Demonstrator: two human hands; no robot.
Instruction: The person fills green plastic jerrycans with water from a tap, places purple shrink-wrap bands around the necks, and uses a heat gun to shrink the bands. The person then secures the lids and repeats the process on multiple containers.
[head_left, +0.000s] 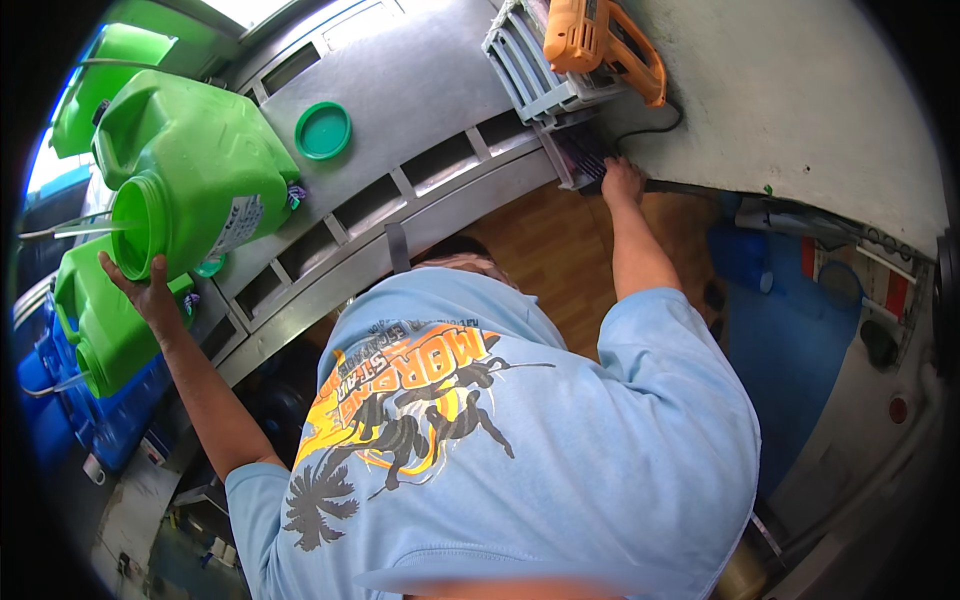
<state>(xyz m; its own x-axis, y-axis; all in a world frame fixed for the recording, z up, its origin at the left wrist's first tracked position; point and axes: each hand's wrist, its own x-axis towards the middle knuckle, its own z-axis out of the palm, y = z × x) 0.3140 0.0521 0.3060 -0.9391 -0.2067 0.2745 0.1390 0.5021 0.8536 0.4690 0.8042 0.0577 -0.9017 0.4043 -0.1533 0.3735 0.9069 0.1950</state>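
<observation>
My left hand grips the neck of a large green plastic jug, thumb and fingers on either side of the rim. A clear stream from a thin spout enters its open mouth. Just below it, a second green jug has another spout at its mouth. My right hand reaches to a plastic rack, beside dark purple strips in its lower part. Its fingertips are partly hidden, so I cannot tell whether it holds anything. A green round lid lies on the metal counter.
An orange heat gun sits on the rack, near a dark cord. Slots run along the counter's front edge. Blue containers stand at the left. A pale wall bounds the right, above a blue floor area.
</observation>
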